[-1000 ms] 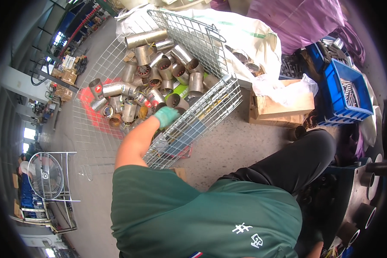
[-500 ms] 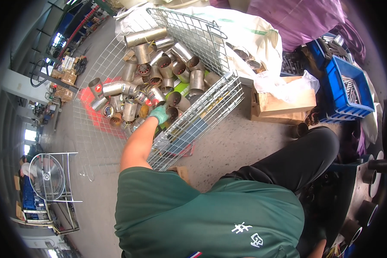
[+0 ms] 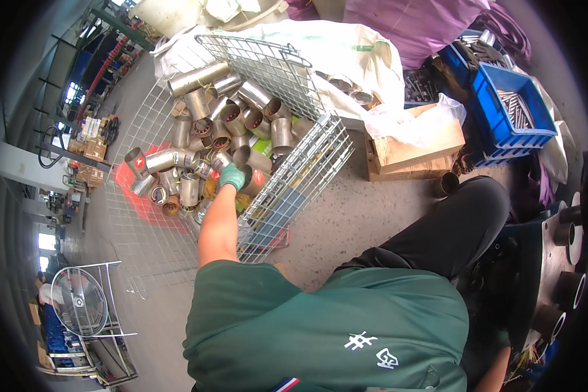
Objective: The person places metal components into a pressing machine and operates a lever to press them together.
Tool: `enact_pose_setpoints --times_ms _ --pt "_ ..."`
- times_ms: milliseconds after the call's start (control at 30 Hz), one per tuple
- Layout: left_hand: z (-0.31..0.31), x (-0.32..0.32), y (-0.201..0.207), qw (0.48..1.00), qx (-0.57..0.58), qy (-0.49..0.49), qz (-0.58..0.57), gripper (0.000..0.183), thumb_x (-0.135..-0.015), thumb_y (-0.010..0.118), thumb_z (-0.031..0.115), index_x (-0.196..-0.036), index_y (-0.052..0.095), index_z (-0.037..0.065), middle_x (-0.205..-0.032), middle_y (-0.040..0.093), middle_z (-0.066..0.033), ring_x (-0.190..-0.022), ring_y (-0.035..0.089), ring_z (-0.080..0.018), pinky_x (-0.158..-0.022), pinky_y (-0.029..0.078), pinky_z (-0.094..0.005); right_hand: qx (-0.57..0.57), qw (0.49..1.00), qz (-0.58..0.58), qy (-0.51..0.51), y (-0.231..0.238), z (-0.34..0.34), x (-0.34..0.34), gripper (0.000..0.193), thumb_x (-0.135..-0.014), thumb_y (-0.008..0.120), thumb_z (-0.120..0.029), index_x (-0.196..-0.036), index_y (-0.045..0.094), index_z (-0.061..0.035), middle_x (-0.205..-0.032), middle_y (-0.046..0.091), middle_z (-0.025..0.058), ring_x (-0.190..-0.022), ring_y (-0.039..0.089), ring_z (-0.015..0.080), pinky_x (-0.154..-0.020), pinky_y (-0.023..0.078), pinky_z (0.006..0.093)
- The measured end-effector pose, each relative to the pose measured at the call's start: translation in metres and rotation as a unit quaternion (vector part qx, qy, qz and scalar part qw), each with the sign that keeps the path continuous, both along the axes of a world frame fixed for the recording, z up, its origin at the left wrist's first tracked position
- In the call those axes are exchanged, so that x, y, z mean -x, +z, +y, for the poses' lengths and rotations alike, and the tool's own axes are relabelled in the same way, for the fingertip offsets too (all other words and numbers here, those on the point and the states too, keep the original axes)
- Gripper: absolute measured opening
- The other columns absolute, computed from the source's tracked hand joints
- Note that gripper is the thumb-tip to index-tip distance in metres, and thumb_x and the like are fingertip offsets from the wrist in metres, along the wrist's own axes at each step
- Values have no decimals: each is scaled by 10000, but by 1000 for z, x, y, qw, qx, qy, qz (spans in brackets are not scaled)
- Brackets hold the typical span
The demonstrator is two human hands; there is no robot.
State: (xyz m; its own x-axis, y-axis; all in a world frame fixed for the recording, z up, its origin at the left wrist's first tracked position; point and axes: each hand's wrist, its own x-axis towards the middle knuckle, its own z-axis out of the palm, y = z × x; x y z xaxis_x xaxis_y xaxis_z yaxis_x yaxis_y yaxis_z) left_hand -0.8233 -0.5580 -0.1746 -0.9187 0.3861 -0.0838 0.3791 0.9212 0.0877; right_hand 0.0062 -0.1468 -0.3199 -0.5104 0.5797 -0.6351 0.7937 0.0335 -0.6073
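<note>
My left hand (image 3: 231,176), in a green glove, reaches down among short metal pipe pieces in a wire basket (image 3: 300,171). Its fingers are closed at a pipe piece (image 3: 247,175) near the basket's near side, with the fingertips partly hidden. Just beyond the glove stands another short pipe piece (image 3: 221,159). Around the hand lie many silvery and brownish tubes, upright, tilted and on their sides, including a long tube (image 3: 198,79) at the far end. My right hand is out of sight; only some forearm shows at the lower right.
The basket's mesh side (image 3: 261,62) stands up at the far side. To the right are wooden boxes (image 3: 418,147) with plastic film and a blue crate (image 3: 513,108) of metal rods. A loose pipe piece (image 3: 446,185) is by my knee; a round wire guard (image 3: 80,301) stands left.
The view has shifted, so the basket sits a little lower and farther left. My left hand has moved slightly forward among the pipe pieces.
</note>
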Motion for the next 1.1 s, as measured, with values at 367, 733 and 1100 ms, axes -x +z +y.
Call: enact_pose_setpoints --times_ms 367,733,1100 --pt "32 -45 158 815 -579 -8 -4 206 -1015 652 152 -1070 725 -33 -982 742 -113 -899 643 -195 -834 513 -346 -8 998 55 0 -20 29 -38 542 -1005 727 -266 -1469 572 -33 -1341 644 211 -1227 604 307 -1070 493 451" --pt "224 -268 79 887 -240 -342 -194 223 -882 680 134 -1055 774 30 -1000 755 -242 -952 750 -363 -905 583 -420 -86 966 -154 -187 158 -57 -309 487 -923 717 -296 -1269 692 45 -1192 750 221 -1113 700 342 -961 547 430" --pt "374 -410 -134 861 22 -454 -228 347 -877 689 201 -1207 770 132 -1076 758 -224 -1034 726 -403 -930 568 -510 -75 969 -58 -229 178 -137 -333 228 -947 692 -134 -1103 735 26 -933 751 72 -862 700 154 -747 574 324"
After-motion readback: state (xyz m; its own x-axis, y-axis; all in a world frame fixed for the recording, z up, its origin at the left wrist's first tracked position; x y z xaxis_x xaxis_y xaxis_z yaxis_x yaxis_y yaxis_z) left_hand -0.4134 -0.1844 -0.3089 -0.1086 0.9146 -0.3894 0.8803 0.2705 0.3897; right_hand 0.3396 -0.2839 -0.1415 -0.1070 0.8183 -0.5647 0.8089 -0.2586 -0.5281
